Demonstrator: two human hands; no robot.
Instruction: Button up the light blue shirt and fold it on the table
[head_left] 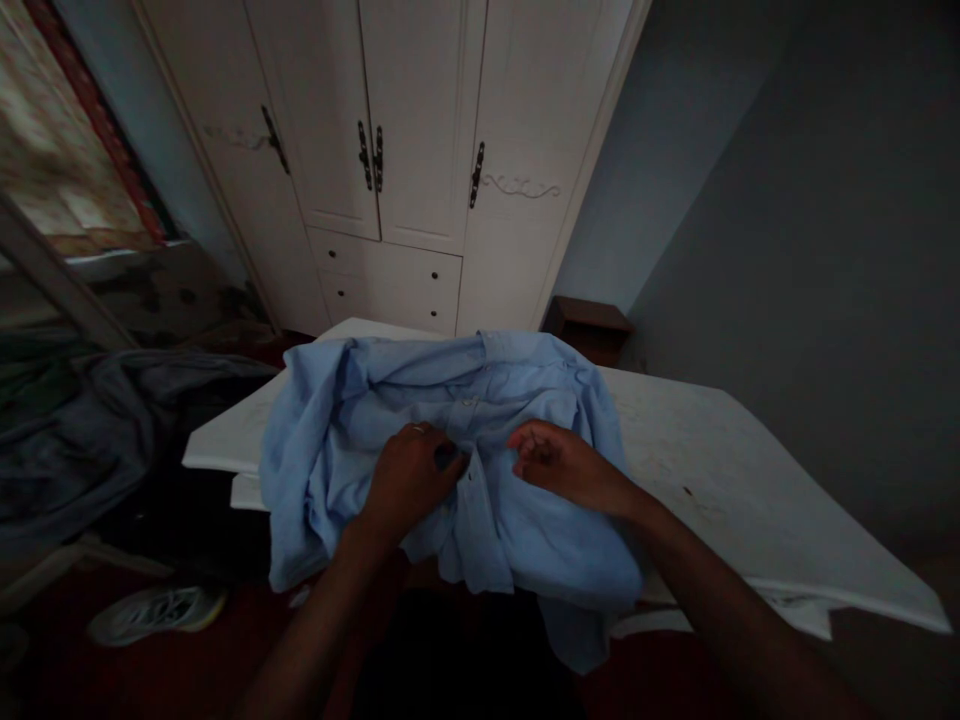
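A light blue button-up shirt point(390, 400) lies crumpled on a white table point(720, 470), its lower part hanging over the near edge. My left hand point(409, 478) is closed on the shirt's front placket near a button, thumb pressed against the cloth. My right hand point(559, 462) pinches the opposite front edge of the shirt, a few centimetres to the right. The two hands almost meet at the middle of the shirt. The collar lies at the far side, toward the wardrobe.
A white wardrobe point(420, 150) with dark handles and drawers stands behind the table. A small brown stand point(589, 325) sits at its right. Dark clothes point(97, 430) are piled at the left. A light shoe point(154, 610) lies on the red floor.
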